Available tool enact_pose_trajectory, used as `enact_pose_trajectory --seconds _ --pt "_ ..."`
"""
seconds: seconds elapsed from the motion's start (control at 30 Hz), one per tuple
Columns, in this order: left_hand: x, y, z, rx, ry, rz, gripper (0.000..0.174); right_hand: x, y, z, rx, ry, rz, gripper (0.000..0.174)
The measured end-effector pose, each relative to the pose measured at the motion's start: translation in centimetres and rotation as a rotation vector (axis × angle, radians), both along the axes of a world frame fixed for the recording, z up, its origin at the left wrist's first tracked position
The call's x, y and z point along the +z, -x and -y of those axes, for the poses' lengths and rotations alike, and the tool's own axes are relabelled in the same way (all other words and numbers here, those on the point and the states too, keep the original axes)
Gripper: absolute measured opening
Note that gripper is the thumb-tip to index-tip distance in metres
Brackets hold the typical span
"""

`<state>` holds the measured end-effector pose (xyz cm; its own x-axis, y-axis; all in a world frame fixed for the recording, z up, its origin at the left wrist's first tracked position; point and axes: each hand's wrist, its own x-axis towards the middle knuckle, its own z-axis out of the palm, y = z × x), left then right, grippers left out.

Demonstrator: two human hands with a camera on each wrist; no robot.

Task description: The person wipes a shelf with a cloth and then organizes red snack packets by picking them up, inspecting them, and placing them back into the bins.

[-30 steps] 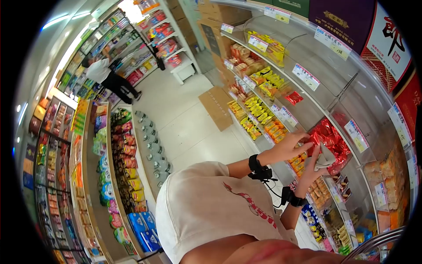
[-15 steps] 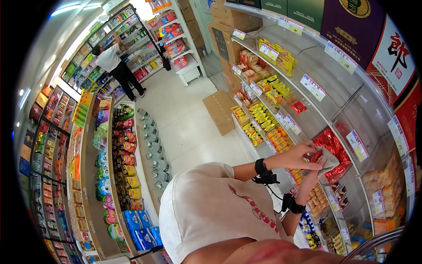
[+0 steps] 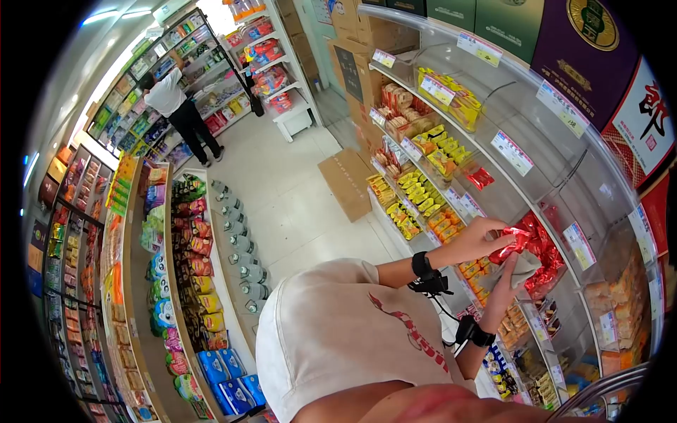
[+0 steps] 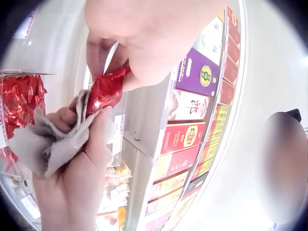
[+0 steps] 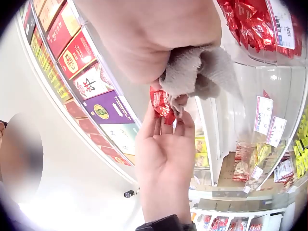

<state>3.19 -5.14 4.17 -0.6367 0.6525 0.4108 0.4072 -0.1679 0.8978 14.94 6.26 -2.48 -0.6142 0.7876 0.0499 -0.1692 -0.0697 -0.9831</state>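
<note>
My left hand (image 3: 474,243) pinches a shiny red wrapped packet (image 4: 107,91) between thumb and fingers. Just below it, my right hand (image 3: 502,292) holds a crumpled grey cloth (image 4: 60,144), its folds bunched between the fingers. In the left wrist view the cloth and right thumb come right up against the packet's lower end. The right wrist view shows the cloth (image 5: 192,72) hanging over the packet (image 5: 162,103), with the left fingertips behind it. Both hands are held in front of a clear shelf bin full of similar red packets (image 3: 544,264).
Tiered clear bins of yellow and orange packaged snacks (image 3: 423,194) run beside the hands, with price labels (image 3: 512,152) on their edges. Gift boxes (image 3: 575,42) line the top shelf. Behind stand a cardboard box (image 3: 345,185), large bottles (image 3: 243,243) on the floor and another person (image 3: 176,106).
The left hand, with loosely spread fingers a second ago, now pinches a red packet. Both hands have come together at the cloth. The person in the background has raised an arm to the shelf.
</note>
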Motion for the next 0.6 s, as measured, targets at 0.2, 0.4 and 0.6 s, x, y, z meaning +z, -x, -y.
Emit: enact_pose_trajectory --seconds 0.2,0.4,0.6 --pt "-1.6 2.0 0.2 -0.299 -0.151 0.43 0.028 -0.4 0.2 -0.7 -0.063 -0.12 0.015 0.046" --pt "-3.7 4.2 0.8 -0.321 -0.106 0.356 0.025 0.1 0.4 0.4 -0.078 -0.116 -0.005 0.047" --pt "-4.1 4.0 1.0 -0.263 -0.11 0.397 0.024 -0.2 0.7 1.0 -0.063 0.242 0.104 0.062"
